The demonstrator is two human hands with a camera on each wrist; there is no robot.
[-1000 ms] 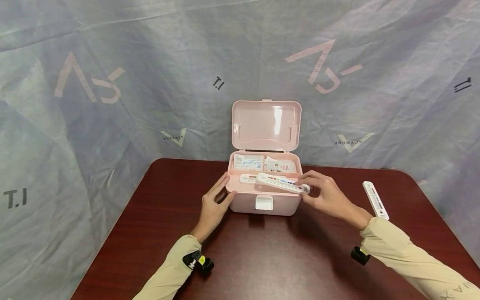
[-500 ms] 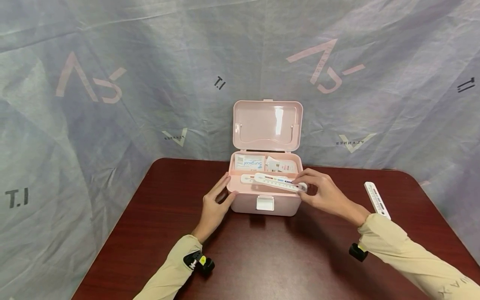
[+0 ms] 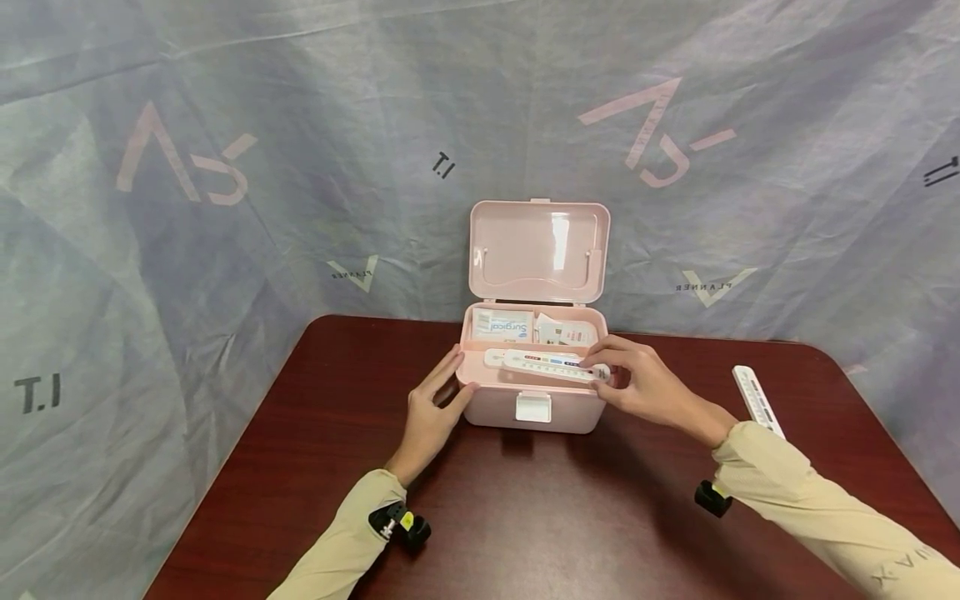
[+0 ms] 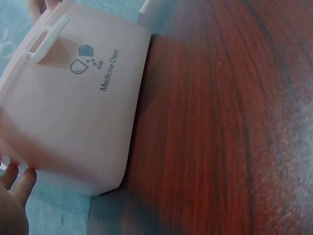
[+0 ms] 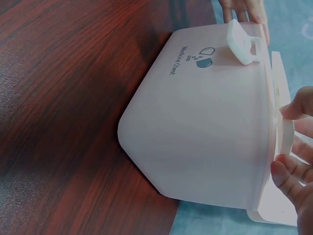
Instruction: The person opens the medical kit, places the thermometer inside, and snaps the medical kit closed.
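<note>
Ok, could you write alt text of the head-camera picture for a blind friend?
A person's right hand holds a white printed strip at the mouth of an open pink box while the left hand touches its side. A similar strip lies to the right on a reddish-brown table.

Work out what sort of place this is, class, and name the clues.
Probably a makeshift recording booth: printed grey cloth hangs behind and beside the dark red table, and a black device is strapped near the left wrist. The pink medicine chest alone doesn't make it a clinic.
</note>
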